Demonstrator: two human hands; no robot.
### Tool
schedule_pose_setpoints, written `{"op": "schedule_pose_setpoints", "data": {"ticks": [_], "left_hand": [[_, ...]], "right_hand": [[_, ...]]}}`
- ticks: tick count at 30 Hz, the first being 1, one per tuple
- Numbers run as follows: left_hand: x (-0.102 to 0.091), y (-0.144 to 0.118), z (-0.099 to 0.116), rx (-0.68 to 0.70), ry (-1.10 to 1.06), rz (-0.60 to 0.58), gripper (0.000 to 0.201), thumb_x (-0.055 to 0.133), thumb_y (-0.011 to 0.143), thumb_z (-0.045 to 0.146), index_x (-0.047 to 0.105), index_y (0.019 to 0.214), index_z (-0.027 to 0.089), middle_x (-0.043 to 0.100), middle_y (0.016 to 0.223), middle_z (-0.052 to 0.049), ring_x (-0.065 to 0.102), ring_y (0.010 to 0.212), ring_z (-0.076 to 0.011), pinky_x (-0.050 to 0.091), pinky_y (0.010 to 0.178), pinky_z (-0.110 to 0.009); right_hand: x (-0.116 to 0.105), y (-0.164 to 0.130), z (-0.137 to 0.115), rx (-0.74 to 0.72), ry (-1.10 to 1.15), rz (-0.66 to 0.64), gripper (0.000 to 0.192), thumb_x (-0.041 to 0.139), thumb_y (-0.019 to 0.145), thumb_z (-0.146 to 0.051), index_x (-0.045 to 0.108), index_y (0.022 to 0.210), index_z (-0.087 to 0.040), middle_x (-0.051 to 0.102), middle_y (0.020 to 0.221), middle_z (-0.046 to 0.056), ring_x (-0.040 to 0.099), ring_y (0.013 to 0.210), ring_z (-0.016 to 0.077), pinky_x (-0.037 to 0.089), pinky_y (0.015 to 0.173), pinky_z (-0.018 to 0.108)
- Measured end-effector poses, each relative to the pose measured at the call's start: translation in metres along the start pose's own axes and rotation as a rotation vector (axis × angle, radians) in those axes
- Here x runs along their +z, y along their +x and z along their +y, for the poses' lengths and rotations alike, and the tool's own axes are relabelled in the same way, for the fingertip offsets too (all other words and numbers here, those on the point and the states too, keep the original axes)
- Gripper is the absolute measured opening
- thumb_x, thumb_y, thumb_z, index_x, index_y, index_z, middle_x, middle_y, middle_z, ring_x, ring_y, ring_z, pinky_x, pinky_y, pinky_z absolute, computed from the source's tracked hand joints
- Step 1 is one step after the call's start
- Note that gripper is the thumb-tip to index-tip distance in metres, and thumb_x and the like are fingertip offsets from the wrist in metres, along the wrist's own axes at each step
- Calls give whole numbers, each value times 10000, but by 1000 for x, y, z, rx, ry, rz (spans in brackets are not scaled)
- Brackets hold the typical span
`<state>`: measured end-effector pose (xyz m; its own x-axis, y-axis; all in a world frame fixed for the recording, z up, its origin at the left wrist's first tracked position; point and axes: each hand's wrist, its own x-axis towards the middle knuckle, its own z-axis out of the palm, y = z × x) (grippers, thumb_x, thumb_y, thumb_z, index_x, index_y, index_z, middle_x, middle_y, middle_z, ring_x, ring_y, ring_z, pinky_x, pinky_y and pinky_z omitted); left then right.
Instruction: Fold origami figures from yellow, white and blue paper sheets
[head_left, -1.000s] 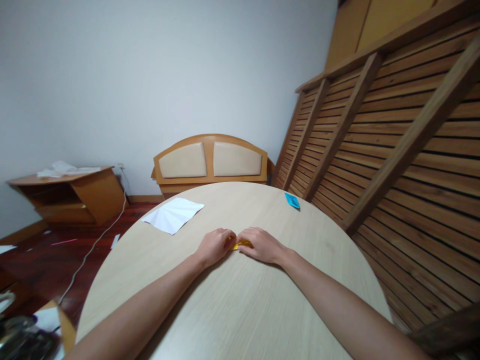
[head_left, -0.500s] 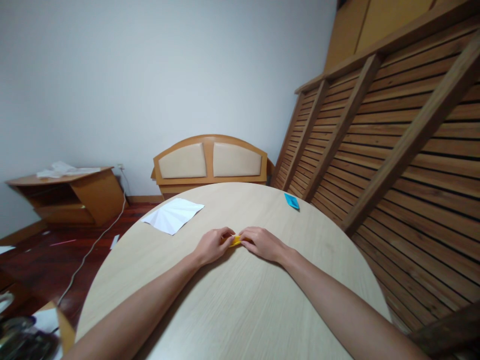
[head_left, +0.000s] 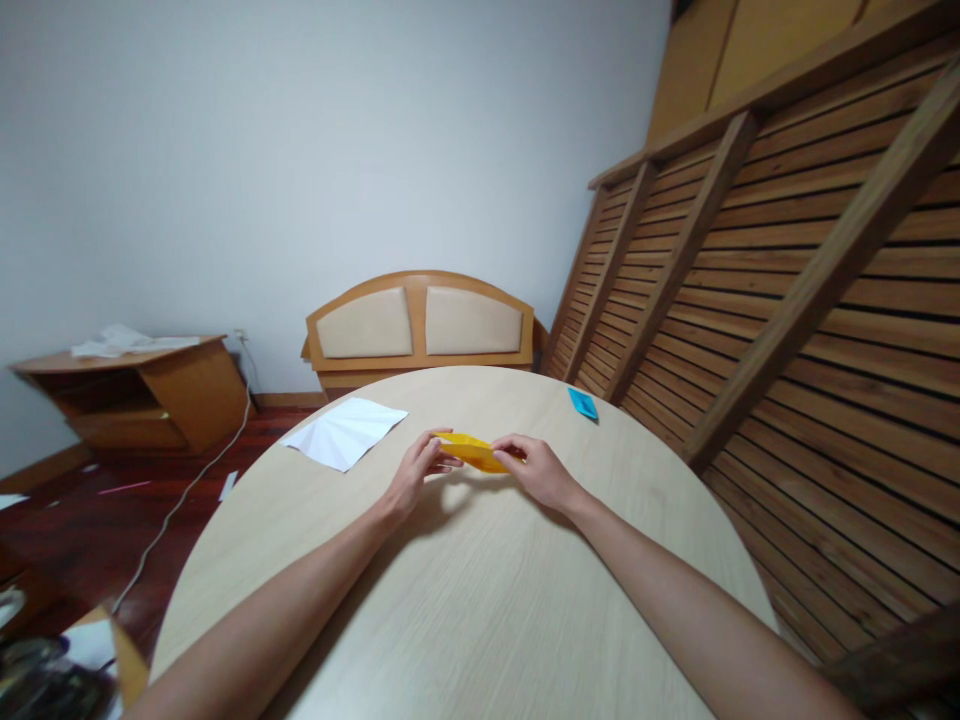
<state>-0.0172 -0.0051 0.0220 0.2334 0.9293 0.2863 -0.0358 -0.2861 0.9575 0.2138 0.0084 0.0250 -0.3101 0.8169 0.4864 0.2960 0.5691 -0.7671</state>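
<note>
Both hands (head_left: 480, 470) lifted yellow paper (head_left: 474, 451) off table (head_left: 480, 600).

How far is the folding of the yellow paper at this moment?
Done: the yellow paper is already folded into a narrow, pointed strip. In hand: the left hand and right hand each pinch one end, holding it above the round table. Left: the creased white sheet and the small blue piece lie untouched.
</note>
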Motion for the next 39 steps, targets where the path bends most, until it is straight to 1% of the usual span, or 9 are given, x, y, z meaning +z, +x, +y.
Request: {"op": "schedule_pose_setpoints", "data": {"ticks": [5,10,16,19,25,28,32,34,39], "left_hand": [[12,-2,1,1,-27,-94,515,718,789,498,568,1157,170,711,1027,-118,669,974,-249,498,868,-382],[27,-1,0,23,34,-14,338,784,729,387,678,938,143,712,952,-114,660,855,-214,507,824,-366],[31,-1,-1,-46,87,60,399,752,735,461,725,961,132,734,923,-120,661,801,-217,495,638,-284],[32,0,-2,-50,56,83,425,766,710,468,717,960,128,734,940,-128,667,806,-222,495,611,-268],[35,1,0,-69,30,138,435,792,664,472,709,927,137,727,941,-122,668,800,-225,532,620,-291],[36,0,3,-74,22,156,426,800,655,470,712,915,144,723,943,-116,671,787,-222,540,618,-292],[38,-1,5,-77,-2,144,469,797,659,484,701,961,137,717,984,-124,681,800,-226,550,624,-288],[39,-2,5,-79,-10,133,483,795,664,496,690,970,137,711,998,-123,685,818,-226,556,635,-286],[37,-2,1,-106,-41,127,466,806,652,545,638,824,146,693,916,-81,690,827,-215,574,676,-308]], "right_hand": [[3,3,-2,94,143,45,315,605,855,-421,697,955,-137,721,909,85,652,803,195,501,744,317],[10,3,0,147,248,45,335,632,821,-452,681,934,-141,719,877,74,650,761,182,502,699,301],[19,2,-1,198,334,12,355,687,769,-460,666,923,-140,714,829,60,653,709,172,502,654,288],[22,1,-1,208,330,12,354,689,769,-447,666,932,-133,717,843,69,659,705,169,501,647,285],[28,-2,-5,199,258,52,281,651,803,-395,667,908,-135,728,849,79,675,736,187,519,667,299],[29,-5,-12,126,138,84,220,626,833,-349,683,895,-146,737,889,81,685,795,198,532,745,322],[29,-8,-21,19,-40,108,134,603,862,-277,687,853,-172,715,1100,98,691,876,197,530,837,337],[29,-8,-24,-33,-139,114,102,598,865,-232,689,875,-188,707,1127,93,685,929,207,520,875,350],[27,-9,-26,-127,-308,85,146,558,891,-171,683,948,-220,687,1183,90,640,1091,226,482,970,369]]}}
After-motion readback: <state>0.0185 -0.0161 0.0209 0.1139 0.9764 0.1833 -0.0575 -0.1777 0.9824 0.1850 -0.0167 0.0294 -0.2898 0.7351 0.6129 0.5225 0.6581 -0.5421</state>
